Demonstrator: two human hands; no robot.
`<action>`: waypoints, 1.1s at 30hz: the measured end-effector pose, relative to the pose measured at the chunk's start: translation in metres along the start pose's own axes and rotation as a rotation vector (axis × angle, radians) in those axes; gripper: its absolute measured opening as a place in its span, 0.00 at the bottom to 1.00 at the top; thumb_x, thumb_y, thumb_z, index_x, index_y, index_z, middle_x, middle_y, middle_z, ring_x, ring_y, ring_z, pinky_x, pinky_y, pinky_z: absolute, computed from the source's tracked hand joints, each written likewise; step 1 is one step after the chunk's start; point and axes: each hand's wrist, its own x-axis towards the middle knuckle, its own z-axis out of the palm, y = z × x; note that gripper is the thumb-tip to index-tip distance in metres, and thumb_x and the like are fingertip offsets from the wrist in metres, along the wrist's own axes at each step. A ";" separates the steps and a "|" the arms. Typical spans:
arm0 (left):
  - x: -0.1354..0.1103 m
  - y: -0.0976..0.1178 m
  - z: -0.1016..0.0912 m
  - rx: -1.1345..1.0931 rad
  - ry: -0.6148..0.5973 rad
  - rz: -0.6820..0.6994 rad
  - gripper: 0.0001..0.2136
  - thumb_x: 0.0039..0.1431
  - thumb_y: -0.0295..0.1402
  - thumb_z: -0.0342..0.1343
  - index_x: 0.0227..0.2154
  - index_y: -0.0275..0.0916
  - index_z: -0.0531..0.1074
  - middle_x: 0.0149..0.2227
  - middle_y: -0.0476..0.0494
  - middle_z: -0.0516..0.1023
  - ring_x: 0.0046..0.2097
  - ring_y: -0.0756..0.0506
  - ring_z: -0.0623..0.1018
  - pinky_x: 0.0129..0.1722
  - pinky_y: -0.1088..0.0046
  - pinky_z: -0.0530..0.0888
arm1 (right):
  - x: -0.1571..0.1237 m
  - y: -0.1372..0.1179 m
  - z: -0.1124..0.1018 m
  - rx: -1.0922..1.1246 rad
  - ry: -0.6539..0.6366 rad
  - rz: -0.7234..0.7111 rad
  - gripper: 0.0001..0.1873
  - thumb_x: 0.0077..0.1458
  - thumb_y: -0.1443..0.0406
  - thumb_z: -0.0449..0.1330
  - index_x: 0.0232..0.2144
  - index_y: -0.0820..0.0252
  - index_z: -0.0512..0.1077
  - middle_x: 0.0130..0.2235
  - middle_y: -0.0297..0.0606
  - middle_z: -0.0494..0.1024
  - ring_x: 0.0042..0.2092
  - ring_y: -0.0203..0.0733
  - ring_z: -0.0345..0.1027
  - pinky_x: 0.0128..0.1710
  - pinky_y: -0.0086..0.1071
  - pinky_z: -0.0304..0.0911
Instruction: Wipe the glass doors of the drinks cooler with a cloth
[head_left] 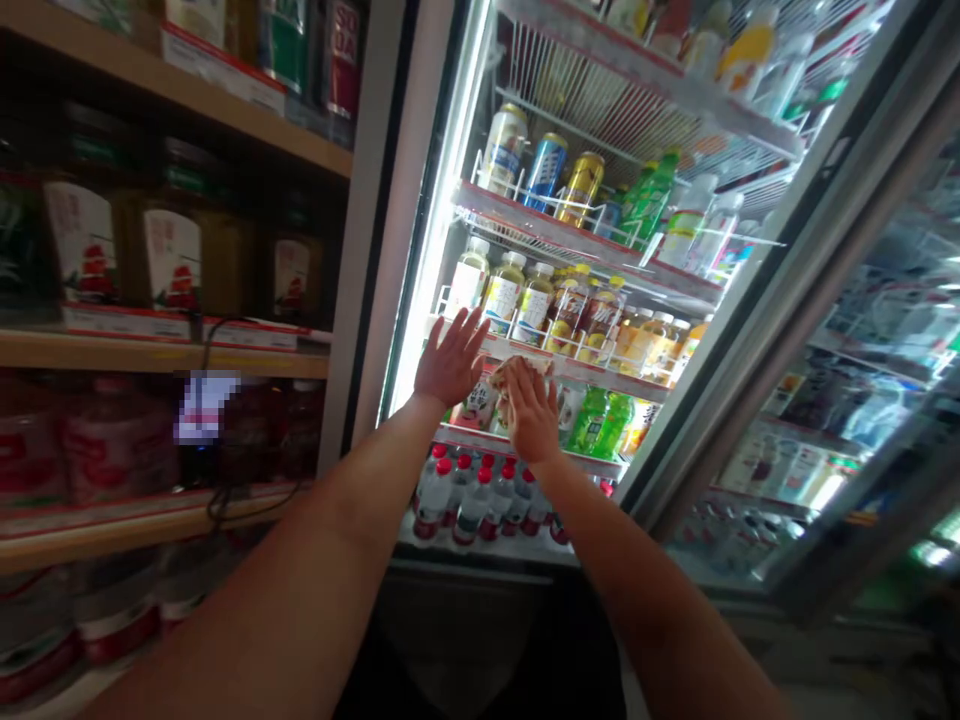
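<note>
My left hand is raised before the lit drinks fridge, fingers spread and nothing in them. It is nearest to a shelf rail and the bottles with pale labels above it; whether it touches the rail I cannot tell. Beside it, my right hand lies over a crumpled beige cloth, holding it at the same rail. Its fingers cover part of the cloth. Green bottles stand on the shelf just right of that hand.
Red-capped bottles fill the fridge bottom; cans stand higher up. A sliding door frame borders the right side. At left, wooden shelves hold large bottles, and a small lit device hangs there with a cable.
</note>
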 end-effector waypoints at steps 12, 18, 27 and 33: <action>-0.001 -0.002 0.002 0.008 0.004 0.011 0.29 0.70 0.36 0.44 0.71 0.41 0.48 0.72 0.41 0.50 0.73 0.41 0.47 0.73 0.51 0.41 | -0.040 0.016 0.003 0.025 -0.154 -0.395 0.32 0.67 0.66 0.51 0.71 0.49 0.50 0.70 0.34 0.60 0.71 0.44 0.50 0.72 0.46 0.37; 0.000 -0.002 0.001 0.005 0.007 0.011 0.29 0.70 0.36 0.45 0.71 0.41 0.48 0.72 0.40 0.50 0.73 0.41 0.47 0.73 0.51 0.41 | -0.070 0.066 -0.007 -0.042 -0.194 -0.489 0.35 0.65 0.70 0.52 0.71 0.50 0.49 0.69 0.33 0.62 0.70 0.44 0.53 0.72 0.47 0.35; 0.000 -0.001 0.001 0.022 0.006 0.005 0.29 0.70 0.36 0.45 0.71 0.40 0.50 0.72 0.40 0.51 0.73 0.40 0.49 0.73 0.52 0.41 | -0.076 0.130 -0.034 -0.128 -0.055 -0.338 0.33 0.67 0.65 0.54 0.71 0.49 0.51 0.66 0.37 0.67 0.65 0.43 0.62 0.72 0.46 0.32; 0.000 -0.001 0.001 0.023 0.007 0.009 0.29 0.69 0.36 0.45 0.71 0.40 0.49 0.72 0.40 0.50 0.73 0.40 0.48 0.73 0.52 0.42 | -0.040 0.119 -0.036 -0.166 0.136 -0.097 0.34 0.68 0.63 0.52 0.72 0.52 0.47 0.68 0.41 0.62 0.69 0.49 0.55 0.71 0.49 0.38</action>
